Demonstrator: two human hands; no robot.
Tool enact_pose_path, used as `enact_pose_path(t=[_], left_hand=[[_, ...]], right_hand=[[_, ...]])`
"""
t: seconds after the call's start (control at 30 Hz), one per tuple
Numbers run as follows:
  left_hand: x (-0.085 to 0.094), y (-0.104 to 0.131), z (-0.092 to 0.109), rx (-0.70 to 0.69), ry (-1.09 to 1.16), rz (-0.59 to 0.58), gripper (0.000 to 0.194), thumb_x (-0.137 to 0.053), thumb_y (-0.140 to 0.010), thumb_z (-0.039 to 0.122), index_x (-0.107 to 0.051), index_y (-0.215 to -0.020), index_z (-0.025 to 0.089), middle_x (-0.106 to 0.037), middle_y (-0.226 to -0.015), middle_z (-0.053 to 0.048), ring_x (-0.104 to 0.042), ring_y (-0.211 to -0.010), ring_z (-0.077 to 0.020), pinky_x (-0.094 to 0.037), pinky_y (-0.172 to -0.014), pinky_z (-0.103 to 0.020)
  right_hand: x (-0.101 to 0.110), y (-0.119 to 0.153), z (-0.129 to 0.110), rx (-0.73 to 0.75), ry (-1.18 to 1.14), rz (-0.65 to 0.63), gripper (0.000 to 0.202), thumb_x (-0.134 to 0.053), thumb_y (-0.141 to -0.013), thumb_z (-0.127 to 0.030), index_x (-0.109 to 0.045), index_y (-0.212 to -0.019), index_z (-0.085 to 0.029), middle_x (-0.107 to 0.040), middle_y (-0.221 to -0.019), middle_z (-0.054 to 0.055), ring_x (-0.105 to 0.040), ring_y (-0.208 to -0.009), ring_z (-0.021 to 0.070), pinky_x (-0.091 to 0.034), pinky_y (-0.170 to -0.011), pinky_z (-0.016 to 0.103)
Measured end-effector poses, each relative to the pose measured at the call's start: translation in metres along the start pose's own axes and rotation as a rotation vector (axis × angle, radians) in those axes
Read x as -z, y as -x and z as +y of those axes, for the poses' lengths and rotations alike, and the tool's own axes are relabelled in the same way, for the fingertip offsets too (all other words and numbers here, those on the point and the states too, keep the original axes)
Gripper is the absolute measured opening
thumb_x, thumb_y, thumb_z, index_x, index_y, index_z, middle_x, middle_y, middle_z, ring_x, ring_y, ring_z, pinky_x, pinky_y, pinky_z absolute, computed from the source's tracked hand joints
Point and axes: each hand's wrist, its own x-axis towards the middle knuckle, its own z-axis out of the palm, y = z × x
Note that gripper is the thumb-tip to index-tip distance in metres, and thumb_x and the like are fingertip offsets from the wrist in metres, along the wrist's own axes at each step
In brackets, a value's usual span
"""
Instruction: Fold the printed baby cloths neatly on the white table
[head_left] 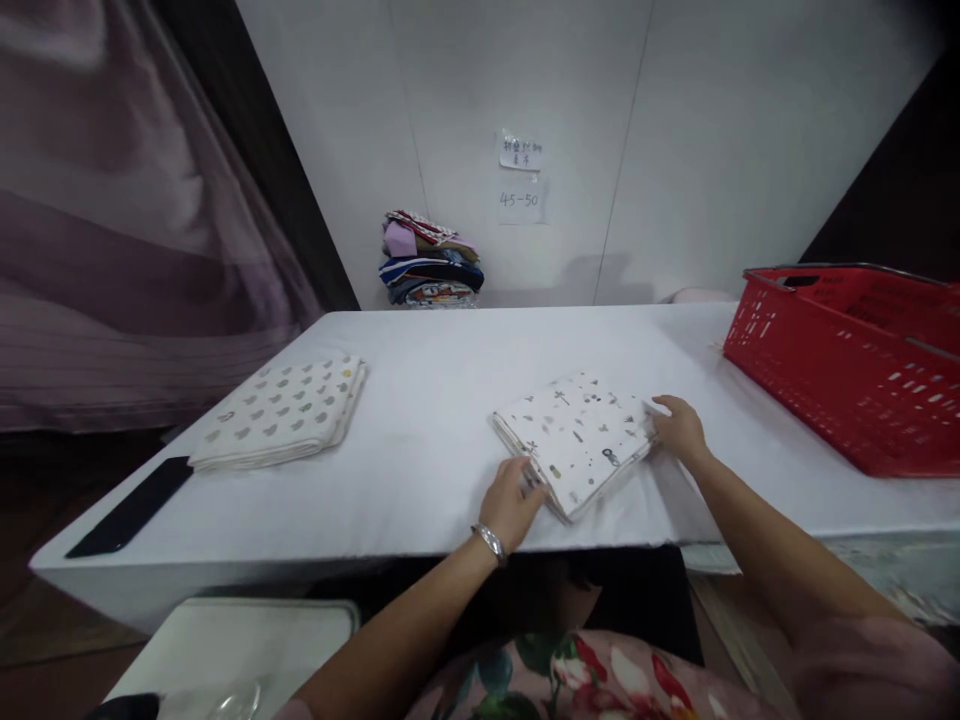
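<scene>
A folded white cloth with small printed figures (581, 430) lies at an angle near the front edge of the white-covered table (420, 400). My left hand (514, 503), with a silver bracelet at the wrist, grips its lower left edge, fingers partly hidden by the fabric. At the cloth's right corner, my right hand (679, 428) has its thumb and fingers closed around the edge. Another folded white cloth with a grey-green print (289, 408) rests on the table's left side, touched by neither hand.
A red plastic basket (847, 370) stands at the right. Folded fabrics (431, 262) are piled against the back wall, left of two paper signs (521, 180). A black flat object (135, 508) lies at the left edge. Below the table is a pale lid-like surface (247, 640).
</scene>
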Motion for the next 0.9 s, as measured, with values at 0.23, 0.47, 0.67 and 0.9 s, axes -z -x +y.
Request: enact_pose_path(t=[0.23, 0.47, 0.67, 0.9], left_hand=[[0.032, -0.075, -0.012, -0.195, -0.233, 0.149, 0.024, -0.052, -0.085, 0.025, -0.058, -0.108, 0.020, -0.052, -0.128, -0.010, -0.047, -0.120, -0.0227, -0.042, -0.100, -0.038], [0.009, -0.091, -0.038, -0.065, -0.303, -0.060, 0.035, -0.037, -0.093, 0.027, -0.049, -0.125, 0.019, -0.043, -0.141, -0.013, -0.037, -0.130, -0.0299, -0.028, -0.106, -0.052], [0.015, -0.091, -0.041, -0.073, -0.261, -0.062, 0.035, -0.040, -0.091, 0.030, -0.052, -0.122, 0.019, -0.047, -0.139, -0.011, -0.041, -0.128, -0.0271, -0.030, -0.107, -0.045], [0.026, -0.129, -0.030, 0.081, -0.298, -0.165, 0.043, -0.039, -0.092, 0.040, -0.055, -0.120, 0.011, -0.053, -0.132, -0.016, -0.048, -0.121, -0.0286, -0.034, -0.102, -0.042]], right_hand=[[-0.002, 0.039, -0.109, 0.118, 0.042, -0.030, 0.033, -0.042, -0.089, -0.033, -0.060, -0.115, -0.024, -0.054, -0.131, 0.010, -0.041, -0.127, 0.0296, -0.027, -0.105, 0.059], [-0.014, 0.086, -0.146, 0.270, 0.093, -0.293, 0.044, -0.038, -0.094, -0.038, -0.048, -0.134, -0.022, -0.038, -0.145, 0.009, -0.032, -0.135, 0.0260, -0.027, -0.107, 0.051], [-0.012, 0.090, -0.144, 0.249, 0.068, -0.279, 0.044, -0.038, -0.094, -0.038, -0.047, -0.135, -0.023, -0.038, -0.144, 0.008, -0.032, -0.134, 0.0254, -0.027, -0.108, 0.053], [-0.004, 0.106, -0.141, -0.209, -0.390, -0.018, 0.044, -0.051, -0.086, -0.045, -0.052, -0.128, -0.032, -0.033, -0.148, 0.001, -0.026, -0.137, 0.0264, -0.029, -0.110, 0.052]])
